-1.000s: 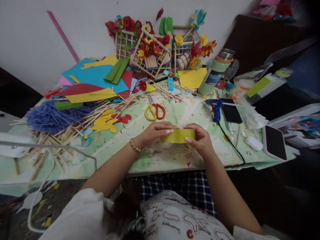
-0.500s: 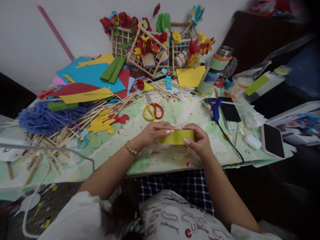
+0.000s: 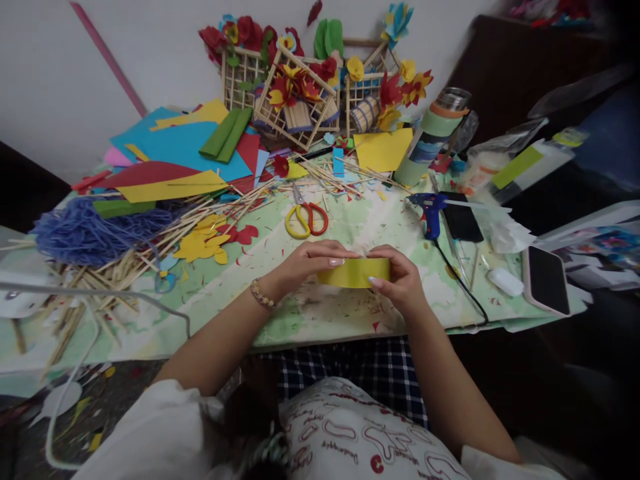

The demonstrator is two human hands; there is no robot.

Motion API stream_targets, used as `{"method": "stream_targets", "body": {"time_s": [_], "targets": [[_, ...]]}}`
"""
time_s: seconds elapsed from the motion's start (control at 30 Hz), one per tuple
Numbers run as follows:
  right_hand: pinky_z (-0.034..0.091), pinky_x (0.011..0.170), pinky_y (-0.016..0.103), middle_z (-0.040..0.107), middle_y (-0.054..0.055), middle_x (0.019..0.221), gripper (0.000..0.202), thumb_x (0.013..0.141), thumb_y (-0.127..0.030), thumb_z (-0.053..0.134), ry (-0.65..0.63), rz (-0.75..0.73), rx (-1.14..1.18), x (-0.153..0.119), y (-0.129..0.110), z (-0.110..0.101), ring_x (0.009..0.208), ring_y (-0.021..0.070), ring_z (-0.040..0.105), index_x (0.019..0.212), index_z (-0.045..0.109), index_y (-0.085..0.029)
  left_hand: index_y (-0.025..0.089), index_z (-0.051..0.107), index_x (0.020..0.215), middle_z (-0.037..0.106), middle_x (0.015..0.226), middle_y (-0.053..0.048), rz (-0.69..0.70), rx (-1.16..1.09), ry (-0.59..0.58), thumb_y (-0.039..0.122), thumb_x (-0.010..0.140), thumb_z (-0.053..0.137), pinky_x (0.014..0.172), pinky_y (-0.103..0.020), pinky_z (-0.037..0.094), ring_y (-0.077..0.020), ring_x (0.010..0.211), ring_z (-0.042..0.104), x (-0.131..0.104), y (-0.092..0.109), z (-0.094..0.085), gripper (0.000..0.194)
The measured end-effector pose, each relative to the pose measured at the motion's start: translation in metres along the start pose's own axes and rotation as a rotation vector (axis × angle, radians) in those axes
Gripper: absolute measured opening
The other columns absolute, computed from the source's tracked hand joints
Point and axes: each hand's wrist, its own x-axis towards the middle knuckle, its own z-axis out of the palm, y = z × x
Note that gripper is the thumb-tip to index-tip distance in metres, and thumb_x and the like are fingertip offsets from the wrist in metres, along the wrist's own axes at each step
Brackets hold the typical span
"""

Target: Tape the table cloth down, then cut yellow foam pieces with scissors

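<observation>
Between my two hands I hold a yellow strip [image 3: 350, 274], paper or felt by its look, near the table's front edge. My left hand [image 3: 313, 261] grips its left end, fingers along the top edge and thumb against the near face. At the right end, my right hand [image 3: 401, 279] pinches it between thumb and fingers. The strip bows slightly towards me. Beyond my hands lie scissors [image 3: 306, 220] with one yellow and one red handle loop. Yellow cut petal shapes [image 3: 203, 240] are on the table to the left.
A blue glue gun [image 3: 431, 215] with a black cord lies right, near a phone [image 3: 547, 280] and a green bottle [image 3: 430, 140]. Blue yarn [image 3: 95, 230], thin sticks and coloured sheets [image 3: 185, 150] cover the left. Stick frames with flowers [image 3: 300, 100] stand at the back.
The strip's near face looks smoother, with less of a crease in its middle. Both hands keep nearly the same place and grip; the view has shifted slightly.
</observation>
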Motion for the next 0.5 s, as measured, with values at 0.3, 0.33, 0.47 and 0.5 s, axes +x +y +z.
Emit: {"method": "stream_targets", "body": {"time_s": [0.3,0.33,0.47,0.5], "targets": [[0.045,0.086,0.037,0.060,0.003,0.099,0.033,0.070,-0.039,0.075,-0.001,-0.011,-0.020,-0.001,-0.001,0.000,0.095,0.0204,0.056,0.099,0.065,-0.027,0.028,0.075,0.098,0.065,0.091,-0.004,-0.067,0.010,0.055,0.030,0.080,0.065,0.080,-0.030,0.044,-0.0151,0.087,0.057,-0.001,0.008,0.005,0.020],[0.045,0.086,0.038,0.060,0.003,0.098,0.033,0.070,-0.039,0.075,-0.003,-0.014,-0.023,-0.001,-0.001,0.000,0.095,0.0203,0.056,0.099,0.065,-0.028,0.028,0.075,0.097,0.065,0.091,-0.003,-0.076,0.016,0.059,0.029,0.080,0.065,0.081,-0.030,0.044,-0.0149,0.087,0.057,-0.001,0.009,0.006,0.020],[0.045,0.087,0.040,0.059,0.004,0.099,0.034,0.070,-0.040,0.075,-0.005,-0.012,-0.053,-0.001,-0.001,-0.001,0.096,0.0213,0.056,0.099,0.064,-0.027,0.028,0.075,0.096,0.066,0.091,-0.004,-0.113,0.031,0.052,0.030,0.079,0.066,0.081,-0.031,0.045,-0.0154,0.087,0.058,-0.001,0.015,0.007,0.019],[0.045,0.087,0.040,0.059,0.004,0.099,0.034,0.070,-0.041,0.075,-0.004,-0.011,-0.062,-0.002,-0.001,-0.001,0.097,0.0217,0.056,0.099,0.064,-0.027,0.028,0.075,0.096,0.066,0.091,-0.004,-0.122,0.035,0.051,0.031,0.079,0.066,0.080,-0.031,0.046,-0.0156,0.087,0.058,-0.001,0.017,0.007,0.019]]}}
